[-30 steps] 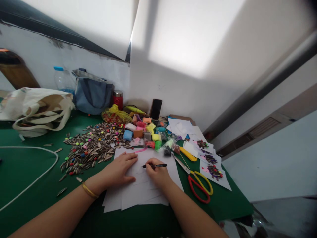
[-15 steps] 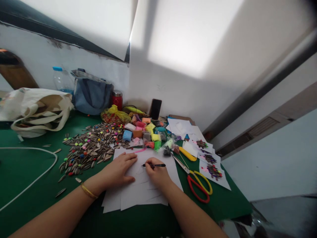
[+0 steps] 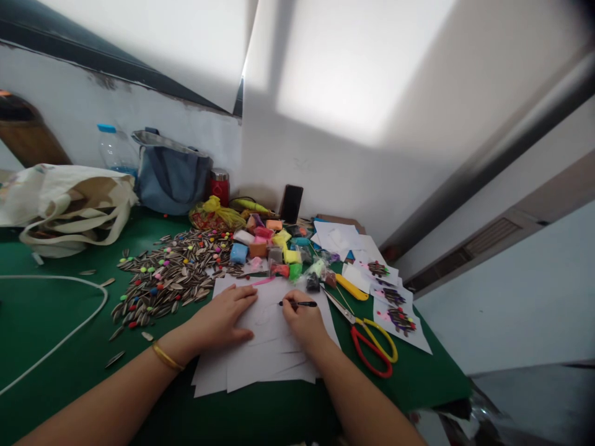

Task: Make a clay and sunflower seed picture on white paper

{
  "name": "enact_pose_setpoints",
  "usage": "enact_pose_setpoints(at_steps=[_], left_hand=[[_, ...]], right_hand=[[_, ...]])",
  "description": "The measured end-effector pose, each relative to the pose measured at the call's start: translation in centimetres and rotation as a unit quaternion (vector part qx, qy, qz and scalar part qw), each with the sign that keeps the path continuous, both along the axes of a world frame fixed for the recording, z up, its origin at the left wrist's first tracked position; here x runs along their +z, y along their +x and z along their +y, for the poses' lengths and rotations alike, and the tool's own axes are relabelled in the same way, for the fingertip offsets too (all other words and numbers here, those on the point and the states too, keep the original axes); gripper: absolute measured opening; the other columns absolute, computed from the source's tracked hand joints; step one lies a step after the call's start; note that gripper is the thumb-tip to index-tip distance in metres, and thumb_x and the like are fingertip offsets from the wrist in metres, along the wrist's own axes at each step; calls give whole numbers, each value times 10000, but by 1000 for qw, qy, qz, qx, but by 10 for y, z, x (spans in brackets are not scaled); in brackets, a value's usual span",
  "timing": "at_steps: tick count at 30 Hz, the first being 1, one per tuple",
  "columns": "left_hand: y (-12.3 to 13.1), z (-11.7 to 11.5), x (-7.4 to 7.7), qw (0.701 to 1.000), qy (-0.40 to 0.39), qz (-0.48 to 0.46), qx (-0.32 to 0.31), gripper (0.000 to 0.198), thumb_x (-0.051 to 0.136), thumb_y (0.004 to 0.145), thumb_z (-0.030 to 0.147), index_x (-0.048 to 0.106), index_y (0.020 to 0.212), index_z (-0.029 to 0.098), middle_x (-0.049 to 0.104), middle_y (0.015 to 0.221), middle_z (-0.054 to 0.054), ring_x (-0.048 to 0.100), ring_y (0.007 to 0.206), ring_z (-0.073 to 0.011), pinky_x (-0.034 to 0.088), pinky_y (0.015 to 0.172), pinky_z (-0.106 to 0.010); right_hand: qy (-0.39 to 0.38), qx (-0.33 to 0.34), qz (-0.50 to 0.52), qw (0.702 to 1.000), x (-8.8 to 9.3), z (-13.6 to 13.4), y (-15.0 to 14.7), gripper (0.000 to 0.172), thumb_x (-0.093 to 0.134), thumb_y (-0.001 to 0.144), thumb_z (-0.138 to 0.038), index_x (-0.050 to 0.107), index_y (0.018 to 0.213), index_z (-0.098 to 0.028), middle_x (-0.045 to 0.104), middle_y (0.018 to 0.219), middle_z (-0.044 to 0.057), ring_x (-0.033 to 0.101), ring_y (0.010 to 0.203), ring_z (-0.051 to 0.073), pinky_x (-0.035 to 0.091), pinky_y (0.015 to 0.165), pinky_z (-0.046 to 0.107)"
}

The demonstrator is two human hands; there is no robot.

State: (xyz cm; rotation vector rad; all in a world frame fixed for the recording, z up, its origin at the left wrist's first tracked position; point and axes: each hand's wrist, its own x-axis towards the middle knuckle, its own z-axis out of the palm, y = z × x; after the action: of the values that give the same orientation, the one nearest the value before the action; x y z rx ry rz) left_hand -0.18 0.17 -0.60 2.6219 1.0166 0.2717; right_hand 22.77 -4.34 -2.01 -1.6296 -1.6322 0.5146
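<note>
Left hand [image 3: 227,319]: flat, palm down, thumb spread, resting on the paper [image 3: 246,368]. Right hand [image 3: 301,319]: narrow pinch on the pen [image 3: 307,304], tip pointing toward the left hand; can't tell if tip touches. Paper under both hands, loose overlapping sheets, faint curved lines between the hands.

Pen: likely light, stiff, smooth; best held low on the barrel, near the tip. Paper: likely light, floppy, slides and creases easily; press flat or lift by an edge.

Materials: pen slim, black; paper matte white. Beyond the right hand, packs [image 3: 292,256], blocky, coloured, clear wrap, probably squashy. Beyond and left of the left hand, seeds [image 3: 179,272], striped, pointed, mixed with small round coloured bits. Right of the right hand, scissors [image 3: 353,321], metal blades, 1 red handle, 1 yellow.
</note>
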Motion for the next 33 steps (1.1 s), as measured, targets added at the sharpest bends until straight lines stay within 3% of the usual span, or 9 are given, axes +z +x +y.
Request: enact_pose_setpoints(at_steps=[10, 17, 24, 33], left_hand=[[-1, -1, 3, 1000, -13, 0, 2, 720, 709, 723, 487, 525, 1366, 222, 480, 1471, -114, 422, 1360, -326, 233, 1186, -482], [0, -1, 2, 1000, -6, 9, -3, 723, 706, 723, 468, 523, 1371, 204, 473, 1474, -122, 409, 1369, -315, 225, 1190, -466], [0, -4, 6, 1000, -13, 15, 5, 730, 704, 722, 461, 519, 1376, 193, 473, 1476, -126, 411, 1370, -318, 228, 1191, -477], [2, -4, 6, 1000, -12, 11, 7, 718, 682, 739, 511, 523, 1368, 204, 483, 1470, -127, 411, 1374, -316, 218, 1190, -477]], right_hand=[[-30, -56, -47, 997, 7, -7, 9, 140, 485, 794, -233, 597, 711, -217, 579, 614, -21, 526, 586, 146, 320, 531, 249], [-41, -69, -22, 997, 2, -19, 13, 113, 488, 770, -223, 570, 693, -227, 555, 585, -35, 509, 553, 142, 320, 520, 249], [-18, -11, 114, 993, -1, -22, 9, 129, 501, 799, -264, 601, 740, -208, 578, 620, -20, 540, 579, 147, 402, 525, 235], [-49, 60, 63, 995, 0, -23, 2, 143, 551, 832, -245, 689, 842, -211, 693, 750, 7, 650, 726, 166, 495, 657, 250]])
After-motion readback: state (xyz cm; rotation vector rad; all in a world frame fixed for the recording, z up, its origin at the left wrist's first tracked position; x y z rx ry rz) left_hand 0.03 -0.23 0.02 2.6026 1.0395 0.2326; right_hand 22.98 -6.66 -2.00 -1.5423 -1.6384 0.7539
